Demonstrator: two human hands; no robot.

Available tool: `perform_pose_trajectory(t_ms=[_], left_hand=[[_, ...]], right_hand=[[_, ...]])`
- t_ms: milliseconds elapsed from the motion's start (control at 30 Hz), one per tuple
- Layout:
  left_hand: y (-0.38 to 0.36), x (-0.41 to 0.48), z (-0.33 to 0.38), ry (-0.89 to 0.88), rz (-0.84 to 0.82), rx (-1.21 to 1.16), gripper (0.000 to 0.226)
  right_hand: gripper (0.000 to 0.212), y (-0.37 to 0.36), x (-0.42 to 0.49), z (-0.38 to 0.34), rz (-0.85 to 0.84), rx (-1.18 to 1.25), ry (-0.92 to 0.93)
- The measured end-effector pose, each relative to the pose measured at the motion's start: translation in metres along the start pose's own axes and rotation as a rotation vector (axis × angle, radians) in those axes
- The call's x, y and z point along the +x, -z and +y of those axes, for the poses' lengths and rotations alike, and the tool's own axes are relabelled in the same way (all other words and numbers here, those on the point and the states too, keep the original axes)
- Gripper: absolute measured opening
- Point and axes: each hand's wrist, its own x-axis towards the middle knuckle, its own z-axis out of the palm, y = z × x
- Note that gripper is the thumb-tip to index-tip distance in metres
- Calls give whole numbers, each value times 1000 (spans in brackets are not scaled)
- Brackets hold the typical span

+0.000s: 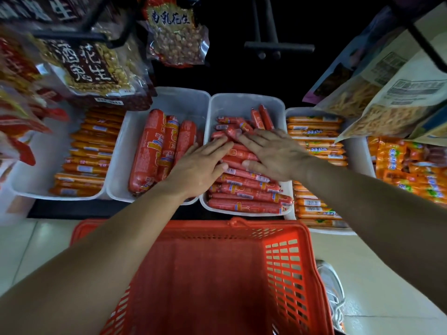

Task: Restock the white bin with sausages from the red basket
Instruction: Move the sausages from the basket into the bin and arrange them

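A white bin (244,100) in the middle of the shelf holds a heap of small red sausages (244,192). Both my hands lie flat on top of that heap with fingers stretched out. My left hand (202,165) covers the heap's left side, and my right hand (273,153) covers its right side. Neither hand grips a sausage. The red basket (285,269) stands on the floor right below the bin, and its inside shows no sausages.
Left of the bin is a white bin of thick red sausages (154,151), then one of orange sausages (89,153). Orange sausages (314,141) also fill the bin on the right. Snack bags (92,68) hang overhead. A shoe (332,293) is beside the basket.
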Motion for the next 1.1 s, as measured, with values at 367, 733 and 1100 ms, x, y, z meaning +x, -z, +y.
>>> perform_pose_trajectory(t_ms=[367,733,1100], left_hand=[[14,-4,7,-28,156,-55,53],[4,10,2,182,105,-251,103],[4,15,-12,145,168,-245,47]], right_hand=[[86,-4,-12,-4,42,238,-100],[81,3,13,-10,34,677,-105],[68,-4,10,-12,59,353,21]])
